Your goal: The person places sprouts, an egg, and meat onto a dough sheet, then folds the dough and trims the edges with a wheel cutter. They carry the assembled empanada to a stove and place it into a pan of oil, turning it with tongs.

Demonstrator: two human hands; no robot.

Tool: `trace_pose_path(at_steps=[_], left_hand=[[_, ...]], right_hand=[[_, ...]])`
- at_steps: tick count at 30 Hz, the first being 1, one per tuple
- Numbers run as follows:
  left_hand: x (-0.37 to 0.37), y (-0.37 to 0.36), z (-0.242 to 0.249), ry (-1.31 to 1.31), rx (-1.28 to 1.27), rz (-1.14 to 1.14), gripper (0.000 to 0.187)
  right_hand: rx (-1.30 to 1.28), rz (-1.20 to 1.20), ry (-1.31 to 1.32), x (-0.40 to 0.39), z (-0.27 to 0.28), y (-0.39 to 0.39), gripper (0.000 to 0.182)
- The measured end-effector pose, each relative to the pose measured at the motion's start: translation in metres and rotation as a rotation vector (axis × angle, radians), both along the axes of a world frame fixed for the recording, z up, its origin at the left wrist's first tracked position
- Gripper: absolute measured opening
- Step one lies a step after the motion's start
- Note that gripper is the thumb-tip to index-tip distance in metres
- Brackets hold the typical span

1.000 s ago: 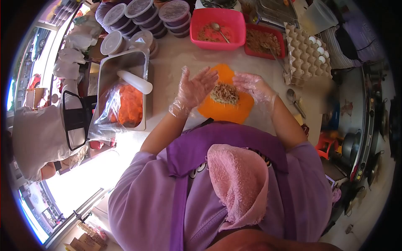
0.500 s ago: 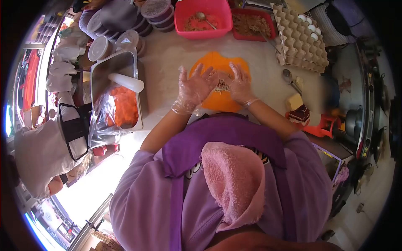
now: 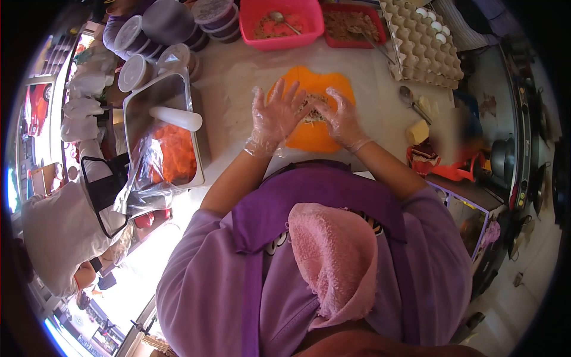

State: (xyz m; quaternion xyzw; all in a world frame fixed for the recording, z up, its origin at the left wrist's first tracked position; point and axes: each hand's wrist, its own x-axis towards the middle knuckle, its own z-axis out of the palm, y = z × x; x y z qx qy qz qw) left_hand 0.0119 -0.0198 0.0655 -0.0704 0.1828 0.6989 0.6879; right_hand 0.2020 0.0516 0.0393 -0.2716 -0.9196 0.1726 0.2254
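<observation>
A flat orange sheet (image 3: 312,138) lies on the pale work surface (image 3: 229,89), with a crumbly filling (image 3: 313,114) across its middle. My left hand (image 3: 273,119), in a clear plastic glove, hovers over the sheet's left edge with fingers spread and nothing in them. My right hand (image 3: 343,121), gloved too, is over the right side, its fingers apart and bent, holding nothing. The fingers of both hands come close together above the filling; whether they touch is hard to tell.
At the left stands a metal tray (image 3: 198,149) with orange dough (image 3: 173,153) and a white roller (image 3: 176,118). Behind are lidded tubs (image 3: 135,73), a pink basin (image 3: 279,40), a red tray (image 3: 355,27) and egg cartons (image 3: 419,50). A person (image 3: 56,232) is at the far left.
The view has shifted slightly. My right hand's fingers have bent inward and come nearer to my left hand, which stays spread.
</observation>
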Motion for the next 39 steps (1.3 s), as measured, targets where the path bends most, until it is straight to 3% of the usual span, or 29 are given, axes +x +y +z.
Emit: trace_pose_path(at_steps=[4,6,7,13,15,16,18,22,23,24,26,27,29,32,34,36,38,39], left_hand=[[-0.003,0.003,-0.004,0.041,0.112,-0.082,0.066],[0.001,0.002,-0.001,0.061,0.061,-0.074,0.068],[0.002,0.003,-0.003,0.08,0.078,-0.066,0.068],[0.007,0.007,-0.009,-0.028,0.004,-0.08,0.066],[0.006,0.005,-0.007,0.0,0.004,-0.067,0.067],[0.002,0.002,-0.001,0.035,0.001,-0.079,0.068],[-0.001,0.0,0.001,0.069,-0.002,-0.093,0.068],[0.001,0.001,-0.021,0.457,-0.021,-0.139,0.064],[0.003,0.0,-0.027,0.632,-0.041,-0.142,0.061],[0.006,-0.004,-0.026,0.634,-0.037,-0.142,0.061],[0.003,0.0,-0.016,1.088,-0.04,-0.283,0.04],[-0.001,0.007,-0.007,1.097,-0.025,-0.281,0.04],[-0.001,-0.007,0.002,1.405,-0.198,-0.494,0.032],[-0.018,-0.025,-0.037,1.632,-0.085,-0.513,0.04],[-0.019,-0.044,0.007,1.866,0.004,-0.492,0.039],[-0.035,-0.065,-0.035,1.839,-0.08,-0.554,0.041],[-0.05,-0.093,-0.048,2.076,0.011,-0.571,0.045],[-0.054,-0.106,-0.046,2.072,0.014,-0.572,0.045]], right_hand=[[0.008,0.019,-0.07,0.0,-0.01,-0.002,0.046],[0.036,-0.203,-0.016,0.001,-0.006,-0.005,0.047],[0.053,-0.195,0.004,-0.003,0.005,-0.008,0.047],[0.124,0.161,-0.094,-0.017,0.014,-0.018,0.056],[0.029,-0.083,-0.169,-0.014,0.012,-0.014,0.055],[0.034,-0.084,-0.167,-0.011,0.006,-0.009,0.055],[0.027,-0.214,-0.042,-0.003,-0.012,0.002,0.053],[-0.241,-0.101,0.106,0.006,-0.02,0.016,0.041],[-0.496,-0.095,0.181,0.007,-0.017,0.017,0.036],[-0.748,-0.088,0.256,0.005,-0.008,0.018,0.032],[-0.639,-0.109,0.131,-0.001,0.011,0.015,0.027],[-0.546,-0.138,-0.007,-0.004,0.016,0.015,0.023],[-0.489,-0.152,0.015,-0.009,0.01,0.009,0.022],[-0.354,-0.051,0.13,-0.001,0.0,0.015,0.029],[-0.312,-0.134,0.071,0.013,-0.015,0.028,0.038],[-0.278,-0.246,0.048,0.027,-0.037,0.042,0.04],[-0.301,-0.378,-0.023,0.032,-0.061,0.05,0.046],[-0.301,-0.381,-0.027,0.03,-0.068,0.049,0.046]])
